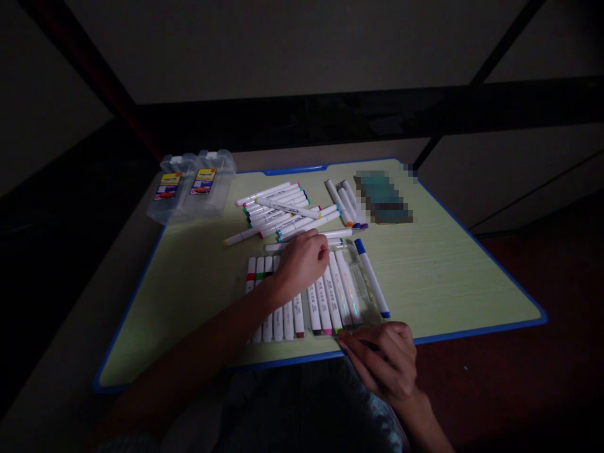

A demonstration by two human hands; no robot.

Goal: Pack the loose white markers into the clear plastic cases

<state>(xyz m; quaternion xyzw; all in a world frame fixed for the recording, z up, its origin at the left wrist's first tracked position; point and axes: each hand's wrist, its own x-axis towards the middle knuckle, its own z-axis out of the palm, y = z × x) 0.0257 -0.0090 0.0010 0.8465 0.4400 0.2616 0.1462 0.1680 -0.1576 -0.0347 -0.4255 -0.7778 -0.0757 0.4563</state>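
A clear plastic tray (359,283) lies near the table's front edge, holding a row of white markers (278,318) with coloured ends. Over the upper middle of this row is my left hand (302,264), its fingers curled closed and the fingertips hidden. My right hand (387,358) is at the tray's lower right corner, fingers bent together. Its fingertips touch the area by the green-ended marker (334,302); what they grip, if anything, is hidden. To the right of the tray, a blue-capped marker (372,280) lies apart on the table.
Behind the tray lies a loose pile of white markers (287,214). Several more markers (342,201) lie right of it, near a blurred green, flat object (384,196). Two clear cases (207,192) stand at the back left. Blue edging (491,251) borders the table.
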